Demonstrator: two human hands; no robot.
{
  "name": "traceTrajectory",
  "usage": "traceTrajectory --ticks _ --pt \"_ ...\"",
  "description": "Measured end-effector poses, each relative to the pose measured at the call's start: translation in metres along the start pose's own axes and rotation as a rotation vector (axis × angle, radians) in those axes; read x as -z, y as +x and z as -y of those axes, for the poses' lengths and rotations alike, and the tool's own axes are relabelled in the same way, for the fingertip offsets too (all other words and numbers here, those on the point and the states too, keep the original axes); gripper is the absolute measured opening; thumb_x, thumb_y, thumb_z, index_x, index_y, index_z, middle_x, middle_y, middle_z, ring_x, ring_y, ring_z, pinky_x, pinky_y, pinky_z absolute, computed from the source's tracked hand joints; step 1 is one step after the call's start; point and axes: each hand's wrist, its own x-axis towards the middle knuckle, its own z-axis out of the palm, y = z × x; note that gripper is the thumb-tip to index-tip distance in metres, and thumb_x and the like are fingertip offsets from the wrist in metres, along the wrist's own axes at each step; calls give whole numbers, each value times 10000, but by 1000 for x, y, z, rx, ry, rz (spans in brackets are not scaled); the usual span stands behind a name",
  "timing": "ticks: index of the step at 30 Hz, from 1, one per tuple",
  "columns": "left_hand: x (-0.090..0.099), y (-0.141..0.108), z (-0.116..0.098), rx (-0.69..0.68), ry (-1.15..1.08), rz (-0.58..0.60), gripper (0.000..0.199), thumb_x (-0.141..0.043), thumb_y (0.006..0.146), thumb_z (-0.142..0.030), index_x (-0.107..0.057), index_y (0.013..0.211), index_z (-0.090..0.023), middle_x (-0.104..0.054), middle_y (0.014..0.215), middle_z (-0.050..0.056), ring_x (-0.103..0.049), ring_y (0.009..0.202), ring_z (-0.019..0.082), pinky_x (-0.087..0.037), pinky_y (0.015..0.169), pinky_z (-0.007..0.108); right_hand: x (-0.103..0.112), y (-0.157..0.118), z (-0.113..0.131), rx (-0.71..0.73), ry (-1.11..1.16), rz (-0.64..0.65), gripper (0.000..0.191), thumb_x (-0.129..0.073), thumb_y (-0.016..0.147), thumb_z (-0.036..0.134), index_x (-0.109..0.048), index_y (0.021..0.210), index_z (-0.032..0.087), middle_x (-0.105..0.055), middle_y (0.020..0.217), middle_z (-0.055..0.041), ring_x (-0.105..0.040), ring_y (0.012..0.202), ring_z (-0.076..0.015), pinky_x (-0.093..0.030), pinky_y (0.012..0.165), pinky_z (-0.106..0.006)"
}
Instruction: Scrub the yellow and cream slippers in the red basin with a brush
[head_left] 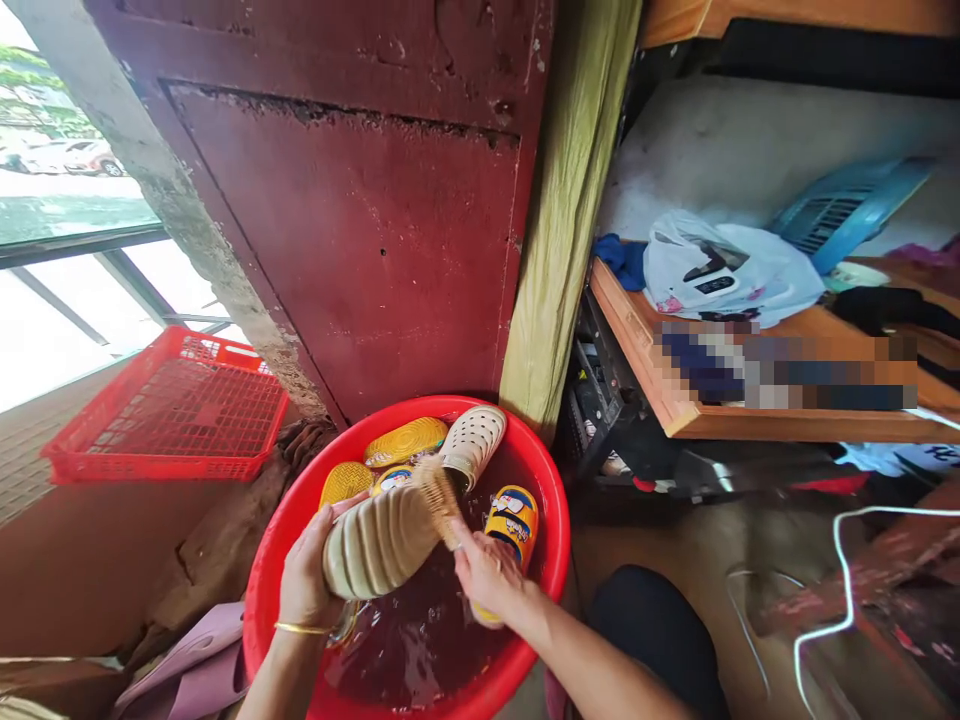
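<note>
My left hand (306, 570), with a gold bangle at the wrist, holds a beige shoe (379, 540) with its ridged sole turned up. In my right hand (487, 568) is a brush (436, 500), its bristles against the end of the sole. Both hands are over a red tub (553, 520) of dark water. A cream clog (478, 438) with holes leans at the tub's far side. Yellow slippers (409, 440) lie sole up at the back left, and a yellow and blue slipper (512, 515) floats at the right.
A red plastic basket (172, 405) sits at the left by the window. Pink slippers (196, 665) lie left of the tub. Behind is a dark red door (360, 240). On the right, a wooden table (645, 350) bears a white plastic bag (727, 270); a white cable (847, 570) hangs below.
</note>
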Motion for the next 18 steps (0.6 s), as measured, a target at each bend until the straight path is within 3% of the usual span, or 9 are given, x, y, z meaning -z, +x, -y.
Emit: traceTrajectory --ticks 3,6,8,10,13,15,18 --pt "7 2 -11 43 -90 -3 536 -715 706 -619 -717 971 -153 -795 877 70 -745 938 310 -600 844 407 -5 7 -21 -99 -17 36 572 -479 962 211 -449 1532 244 -757 988 -115 -721 892 -257 -546 807 -339" --pt "9 -5 -18 3 -29 -161 572 -555 771 -725 -675 905 -183 -769 832 60 -739 930 318 -599 823 443 -9 3 -23 -84 -7 56 615 -493 955 215 -394 1560 255 -762 1003 -124 -729 893 -270 -545 804 -350" --pt "8 -17 -21 -87 116 -216 583 -513 768 -756 -666 913 -212 -761 902 61 -718 1000 334 -577 884 473 -10 -1 -20 -92 8 46 634 -499 950 215 -373 1571 236 -760 1022 -152 -729 917 -292 -548 811 -369" --pt "6 -30 -22 -216 310 -153 564 -719 632 -690 -697 972 -241 -750 1065 63 -654 1148 361 -510 1019 469 -11 -3 -18 -101 12 43 653 -503 942 210 -359 1578 215 -756 1037 -180 -728 936 -317 -553 816 -397" --pt "10 -43 -24 -319 615 -21 723 -946 368 -387 -728 1049 -288 -736 1146 59 -593 1229 405 -453 1081 435 -9 -1 -20 -112 21 63 669 -512 919 191 -372 1573 189 -755 1031 -202 -734 940 -334 -559 817 -423" --pt "16 -44 -27 -262 793 53 712 -947 358 -321 -728 1035 -306 -767 1024 49 -657 1102 416 -511 977 441 -6 2 -22 -138 27 61 657 -524 911 192 -406 1557 187 -760 1001 -199 -739 931 -334 -557 827 -434" --pt "27 -45 -33 -195 862 126 614 -934 393 -290 -731 972 -329 -793 914 8 -711 974 385 -555 833 377 0 9 -24 -184 10 41 639 -551 908 210 -446 1538 222 -763 989 -182 -736 934 -335 -552 836 -452"
